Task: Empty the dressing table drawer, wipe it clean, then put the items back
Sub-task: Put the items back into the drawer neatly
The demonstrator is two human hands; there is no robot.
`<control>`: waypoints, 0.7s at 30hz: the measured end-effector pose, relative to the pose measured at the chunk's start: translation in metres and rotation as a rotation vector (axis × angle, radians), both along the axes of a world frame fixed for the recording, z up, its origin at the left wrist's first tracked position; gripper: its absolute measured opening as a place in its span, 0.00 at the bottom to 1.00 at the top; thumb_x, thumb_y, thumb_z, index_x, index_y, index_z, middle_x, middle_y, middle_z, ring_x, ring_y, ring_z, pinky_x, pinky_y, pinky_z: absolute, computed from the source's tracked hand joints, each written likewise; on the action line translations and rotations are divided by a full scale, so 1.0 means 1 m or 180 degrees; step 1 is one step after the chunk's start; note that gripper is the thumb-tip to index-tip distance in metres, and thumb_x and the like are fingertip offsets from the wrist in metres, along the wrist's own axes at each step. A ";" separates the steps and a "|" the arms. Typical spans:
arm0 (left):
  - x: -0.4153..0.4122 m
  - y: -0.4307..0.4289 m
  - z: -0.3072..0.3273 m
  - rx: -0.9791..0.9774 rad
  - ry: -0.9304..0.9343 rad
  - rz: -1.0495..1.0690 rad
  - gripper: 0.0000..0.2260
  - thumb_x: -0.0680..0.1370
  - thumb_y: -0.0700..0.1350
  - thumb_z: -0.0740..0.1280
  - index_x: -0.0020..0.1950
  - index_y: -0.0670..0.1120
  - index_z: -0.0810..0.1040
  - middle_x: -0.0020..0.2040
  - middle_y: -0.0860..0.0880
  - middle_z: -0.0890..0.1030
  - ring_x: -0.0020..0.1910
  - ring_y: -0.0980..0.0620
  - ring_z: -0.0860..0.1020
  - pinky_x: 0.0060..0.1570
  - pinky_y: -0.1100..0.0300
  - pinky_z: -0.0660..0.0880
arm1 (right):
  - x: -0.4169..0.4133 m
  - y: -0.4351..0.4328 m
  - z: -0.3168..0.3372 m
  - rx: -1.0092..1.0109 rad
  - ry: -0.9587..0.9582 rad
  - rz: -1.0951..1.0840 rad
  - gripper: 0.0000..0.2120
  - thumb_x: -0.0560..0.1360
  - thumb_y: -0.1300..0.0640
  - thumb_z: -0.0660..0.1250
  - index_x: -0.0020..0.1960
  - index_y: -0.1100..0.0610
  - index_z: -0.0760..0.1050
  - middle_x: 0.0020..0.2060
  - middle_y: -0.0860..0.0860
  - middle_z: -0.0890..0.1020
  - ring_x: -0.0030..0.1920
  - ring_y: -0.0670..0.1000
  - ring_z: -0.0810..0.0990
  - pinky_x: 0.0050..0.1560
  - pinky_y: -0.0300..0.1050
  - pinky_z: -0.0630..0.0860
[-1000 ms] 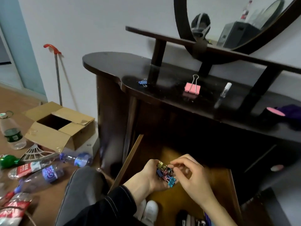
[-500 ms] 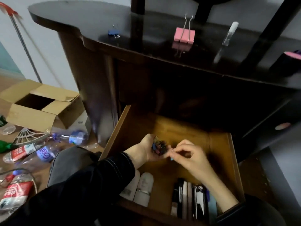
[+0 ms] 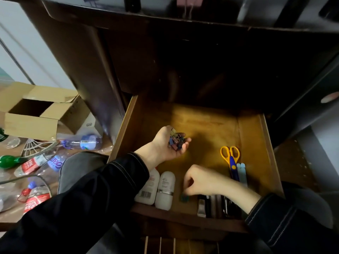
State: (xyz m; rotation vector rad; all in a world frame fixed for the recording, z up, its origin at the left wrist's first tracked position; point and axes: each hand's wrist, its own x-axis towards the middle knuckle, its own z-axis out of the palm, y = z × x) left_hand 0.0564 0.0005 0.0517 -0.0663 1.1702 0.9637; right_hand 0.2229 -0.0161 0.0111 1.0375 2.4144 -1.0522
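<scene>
The wooden drawer (image 3: 256, 143) of the dark dressing table stands pulled out below me. My left hand (image 3: 165, 143) is cupped palm-up over the drawer's middle, holding a bunch of small coloured binder clips (image 3: 177, 141). My right hand (image 3: 200, 180) is lower, near the drawer's front, with its fingertips pinched down at a small green clip (image 3: 184, 197) on the drawer floor. Two white bottles (image 3: 164, 189) lie at the front left. Yellow-handled scissors (image 3: 230, 156) and pale blue strips (image 3: 241, 173) lie at the right. Dark staplers (image 3: 211, 205) sit at the front, partly under my right wrist.
A pink binder clip (image 3: 189, 1) lies on the table top at the upper edge. On the floor at left are an open cardboard box (image 3: 36, 114), several plastic bottles (image 3: 82, 142) and a white wire fan guard (image 3: 34, 147). My knee (image 3: 80, 167) is beside the drawer's left wall.
The camera has tilted down towards the drawer. My hands were together at the clip bunch; my right hand has since dropped to the drawer's front, while the left keeps the clips.
</scene>
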 end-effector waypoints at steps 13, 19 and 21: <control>0.010 -0.003 -0.004 0.0013 -0.0038 -0.0236 0.17 0.83 0.50 0.52 0.46 0.41 0.75 0.37 0.40 0.82 0.32 0.48 0.75 0.25 0.65 0.73 | -0.010 -0.015 -0.004 -0.0274 -0.0151 0.0560 0.12 0.75 0.55 0.73 0.41 0.64 0.81 0.37 0.62 0.82 0.35 0.57 0.76 0.36 0.52 0.73; 0.010 -0.002 -0.006 0.0014 -0.0013 -0.0217 0.17 0.83 0.50 0.53 0.46 0.41 0.75 0.37 0.40 0.83 0.32 0.48 0.76 0.25 0.65 0.73 | -0.010 -0.014 -0.004 -0.0389 -0.0169 0.0546 0.16 0.76 0.51 0.73 0.41 0.65 0.81 0.33 0.59 0.78 0.32 0.52 0.72 0.33 0.47 0.67; 0.009 -0.002 -0.006 -0.0008 0.0036 -0.0185 0.17 0.83 0.50 0.53 0.46 0.41 0.76 0.37 0.40 0.83 0.32 0.47 0.76 0.25 0.65 0.73 | -0.008 -0.010 -0.001 -0.0390 -0.0184 0.0444 0.17 0.75 0.48 0.72 0.40 0.62 0.81 0.32 0.58 0.81 0.30 0.50 0.74 0.33 0.48 0.70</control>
